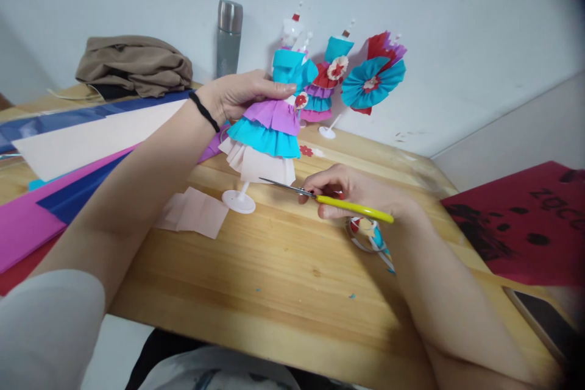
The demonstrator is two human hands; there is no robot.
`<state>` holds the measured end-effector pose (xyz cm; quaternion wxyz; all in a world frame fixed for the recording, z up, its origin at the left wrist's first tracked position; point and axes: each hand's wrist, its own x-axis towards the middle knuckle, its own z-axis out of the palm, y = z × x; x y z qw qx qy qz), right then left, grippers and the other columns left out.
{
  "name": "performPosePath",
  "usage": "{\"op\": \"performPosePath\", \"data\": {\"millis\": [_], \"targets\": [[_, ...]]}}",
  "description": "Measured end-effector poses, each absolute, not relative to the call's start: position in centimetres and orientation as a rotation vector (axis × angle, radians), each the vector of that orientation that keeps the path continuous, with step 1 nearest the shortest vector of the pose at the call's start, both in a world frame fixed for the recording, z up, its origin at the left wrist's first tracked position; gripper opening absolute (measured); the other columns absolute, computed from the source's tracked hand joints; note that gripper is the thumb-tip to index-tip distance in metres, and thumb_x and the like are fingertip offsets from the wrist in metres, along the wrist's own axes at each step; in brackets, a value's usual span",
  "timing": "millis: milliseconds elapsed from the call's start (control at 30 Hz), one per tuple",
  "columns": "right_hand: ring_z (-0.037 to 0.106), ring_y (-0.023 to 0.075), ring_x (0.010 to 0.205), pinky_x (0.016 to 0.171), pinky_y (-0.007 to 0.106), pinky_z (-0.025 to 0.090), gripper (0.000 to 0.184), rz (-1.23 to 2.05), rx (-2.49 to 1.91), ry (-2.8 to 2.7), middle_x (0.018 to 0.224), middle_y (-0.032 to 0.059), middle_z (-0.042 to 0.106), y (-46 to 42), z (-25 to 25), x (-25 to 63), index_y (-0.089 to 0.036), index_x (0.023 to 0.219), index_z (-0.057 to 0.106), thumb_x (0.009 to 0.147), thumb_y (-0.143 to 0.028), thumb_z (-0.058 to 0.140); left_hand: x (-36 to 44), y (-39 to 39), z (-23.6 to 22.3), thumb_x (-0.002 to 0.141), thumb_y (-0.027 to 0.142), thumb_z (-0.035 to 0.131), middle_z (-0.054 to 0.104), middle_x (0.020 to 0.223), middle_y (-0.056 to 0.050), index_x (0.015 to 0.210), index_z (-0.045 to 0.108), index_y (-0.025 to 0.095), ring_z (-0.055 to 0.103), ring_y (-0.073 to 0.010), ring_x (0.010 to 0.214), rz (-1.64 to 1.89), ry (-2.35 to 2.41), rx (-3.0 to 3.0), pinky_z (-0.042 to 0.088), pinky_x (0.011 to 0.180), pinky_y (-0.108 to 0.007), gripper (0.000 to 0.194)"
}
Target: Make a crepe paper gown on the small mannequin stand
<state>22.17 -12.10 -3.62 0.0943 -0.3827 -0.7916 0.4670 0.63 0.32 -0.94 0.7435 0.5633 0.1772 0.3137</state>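
My left hand [247,90] is closed around the upper part of a small dress form [269,134] on a white stand. The form wears a paper dress with a blue top, ruffled tiers in purple, blue and pale pink, and a little flower at the waist. Its round white base [238,202] is near the table surface; whether it touches I cannot tell. My right hand [336,189] grips yellow-handled scissors [354,207], with the blades pointing left along the lower edge of the pale pink tier. The blades look nearly closed.
Behind stand more dressed forms [338,67] and a grey flask [229,36] by the wall. Coloured paper sheets [100,134] and a brown cloth [132,67] lie left. Pale pink pieces [203,212] lie near the base. A red bag [525,219] and a phone [539,317] are right.
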Motion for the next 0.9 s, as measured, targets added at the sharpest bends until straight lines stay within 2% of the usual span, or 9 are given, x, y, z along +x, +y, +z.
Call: {"op": "performPosePath", "data": {"millis": [67,233,333,467,700,900], "targets": [[0.032,0.0084,0.051,0.047,0.025,0.027,0.034,1.388,-1.149,-2.342,0.061,-0.0056,0.044,-12.0,-3.7,22.3,-0.018,0.085,0.064,0.076,-0.050,0.073,0.6,0.5,-1.0,0.096,0.000,0.047,0.068,0.064,-0.002,0.084,0.060,0.006,0.066,-0.0103,0.055,0.675,0.379,1.235,0.055,0.089,-0.041,0.019],[0.030,0.0085,0.051,0.046,0.025,0.024,0.038,1.414,-1.189,-2.348,0.058,-0.0066,0.039,-11.7,-4.0,22.7,-0.019,0.086,0.066,0.074,-0.054,0.074,0.7,0.9,-1.2,0.096,-0.001,0.045,0.070,0.068,-0.003,0.086,0.061,0.006,0.068,-0.0102,0.058,0.637,0.311,1.223,0.058,0.072,-0.028,0.020],[0.030,0.0087,0.050,0.046,0.025,0.023,0.041,1.400,-1.211,-2.355,0.057,-0.0069,0.038,-11.7,-4.1,22.8,-0.018,0.087,0.066,0.075,-0.056,0.074,0.6,1.0,-1.3,0.095,-0.001,0.047,0.070,0.069,-0.003,0.087,0.061,0.006,0.068,-0.0102,0.059,0.642,0.318,1.220,0.058,0.082,-0.034,0.018],[0.032,0.0090,0.051,0.047,0.025,0.026,0.041,1.365,-1.171,-2.375,0.059,-0.0057,0.043,-11.9,-4.0,22.7,-0.016,0.087,0.063,0.079,-0.056,0.068,0.5,1.2,-1.3,0.095,-0.001,0.049,0.071,0.071,-0.003,0.090,0.061,0.006,0.069,-0.0107,0.060,0.664,0.349,1.226,0.051,0.097,-0.046,0.015],[0.047,0.0140,0.068,0.058,0.027,0.038,0.050,1.287,-1.071,-2.553,0.079,0.0022,0.058,-12.1,-3.0,22.6,-0.019,0.090,0.058,0.085,-0.068,0.053,0.7,0.8,-1.0,0.095,-0.001,0.047,0.070,0.069,-0.003,0.086,0.061,0.006,0.069,-0.0109,0.061,0.676,0.382,1.238,0.049,0.101,-0.046,0.019],[0.048,0.0142,0.071,0.062,0.028,0.040,0.055,1.289,-1.028,-2.601,0.085,0.0044,0.058,-12.0,-3.0,22.5,-0.016,0.094,0.060,0.087,-0.069,0.048,0.8,0.6,-0.9,0.096,-0.001,0.045,0.072,0.070,-0.004,0.088,0.062,0.005,0.069,-0.0114,0.062,0.701,0.403,1.230,0.038,0.110,-0.053,0.020]]}}
